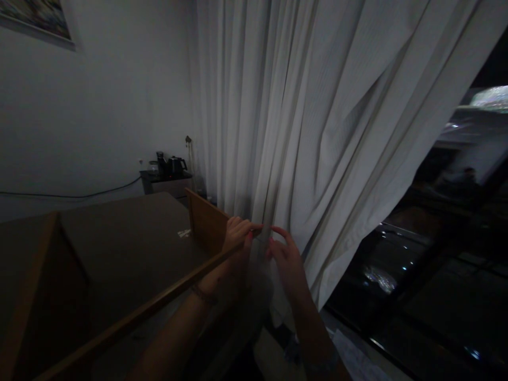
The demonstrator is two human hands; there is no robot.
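Note:
My left hand (237,233) is closed around the far end of a long wooden board (159,308), whose narrow edge runs up from the lower left. Its thumb and fingers point right, toward the curtain. My right hand (286,256) is just to the right of that end, with index finger and thumb curved and a gap between their tips. Nothing shows clearly in it; a thin, faint line between the hands is too blurred to name. Close behind both hands hangs a pale curtain (273,132).
Wooden panels stand at the left (43,296) and beyond my left hand (210,219), by a flat brownish surface (130,233). A black kettle (175,165) sits on a small cabinet (170,185). Dark glass (428,264) is at right.

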